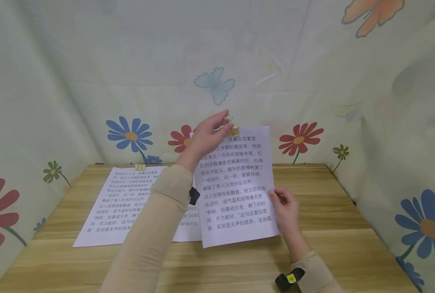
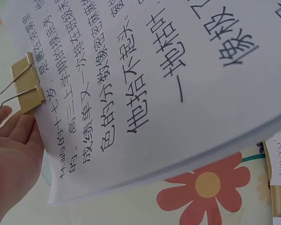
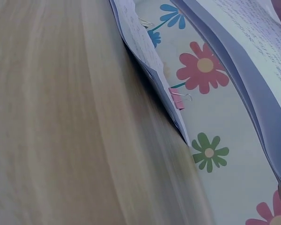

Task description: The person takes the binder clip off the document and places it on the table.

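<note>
Head view: left hand (image 1: 206,136) raised above the table (image 1: 349,244), fingertips pinched on the gold clip (image 1: 232,130) at the top edge of a sheaf (image 1: 235,191) of printed pages. Sheaf held up off the table, tilted toward the camera, its lower edge just over the wood. Right hand (image 1: 286,211) at the sheaf's lower right edge, fingers curled loosely round the margin, thumb on the front. Flat on the table to the left of the sheaf, a second clipped set (image 1: 118,203) and another sheet (image 1: 188,224) half hidden behind the sleeve.

Left wrist view: clip (image 2: 27,84) biting the sheaf's (image 2: 154,84) top edge, wire loops folded back toward the left hand (image 2: 11,159); fingers shown fairly straight beside the clip, the actual pinch not clear here.

Right wrist view: mostly table (image 3: 61,117), blurred; sheaf (image 3: 253,84) seen edge-on, several sheets thick, sagging a little. Right hand barely in frame, grip not readable. A pink clip (image 3: 178,99) on the set (image 3: 145,51) lying behind.

Likely light, floppy, easily creased; smooth sheets apt to fan out unless clamped. Best held at the clip and supported at an opposite edge.
</note>
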`<action>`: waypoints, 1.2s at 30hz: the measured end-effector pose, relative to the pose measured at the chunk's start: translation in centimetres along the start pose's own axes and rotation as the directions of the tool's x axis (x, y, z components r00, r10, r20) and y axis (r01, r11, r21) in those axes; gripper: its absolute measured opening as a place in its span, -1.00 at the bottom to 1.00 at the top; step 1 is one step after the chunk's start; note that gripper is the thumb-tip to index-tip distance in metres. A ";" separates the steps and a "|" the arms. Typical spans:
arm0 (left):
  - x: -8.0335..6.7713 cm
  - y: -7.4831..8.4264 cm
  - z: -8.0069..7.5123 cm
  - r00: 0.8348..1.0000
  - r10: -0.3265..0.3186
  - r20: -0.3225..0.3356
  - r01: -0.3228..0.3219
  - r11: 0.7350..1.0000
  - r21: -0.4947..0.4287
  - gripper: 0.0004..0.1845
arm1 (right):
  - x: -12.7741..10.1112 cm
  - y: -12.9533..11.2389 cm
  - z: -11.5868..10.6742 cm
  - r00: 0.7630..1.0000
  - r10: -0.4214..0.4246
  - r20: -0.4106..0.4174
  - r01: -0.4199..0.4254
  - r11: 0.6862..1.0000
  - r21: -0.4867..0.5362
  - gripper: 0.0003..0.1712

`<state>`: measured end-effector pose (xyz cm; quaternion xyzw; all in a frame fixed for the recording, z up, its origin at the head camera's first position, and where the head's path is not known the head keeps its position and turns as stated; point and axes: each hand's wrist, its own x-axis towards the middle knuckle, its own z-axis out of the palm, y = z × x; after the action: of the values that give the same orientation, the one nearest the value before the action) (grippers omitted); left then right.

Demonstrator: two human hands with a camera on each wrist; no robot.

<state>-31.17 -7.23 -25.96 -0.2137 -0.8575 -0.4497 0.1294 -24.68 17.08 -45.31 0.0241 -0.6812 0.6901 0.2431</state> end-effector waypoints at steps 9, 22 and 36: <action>0.0 -0.3 -0.2 1.000 0.029 -0.010 -0.030 0.996 -0.082 -0.47 | 0.0 0.0 0.0 1.000 0.000 -0.003 -0.001 1.000 -0.023 -0.83; 0.1 -0.6 -0.5 0.989 0.138 -0.045 -0.140 0.989 -0.051 -0.56 | 0.0 -0.1 0.1 0.999 0.041 0.002 -0.040 0.999 -0.036 -0.82; 0.2 -0.4 0.5 0.968 0.173 -0.182 -0.193 0.976 -0.098 -0.67 | -0.1 -0.2 0.2 1.000 0.010 -0.006 -0.010 1.000 0.008 -0.86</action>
<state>-31.59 -6.99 -26.40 -0.2593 -0.7923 -0.5013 0.2317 -24.57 16.83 -45.10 0.0196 -0.6778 0.6941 0.2415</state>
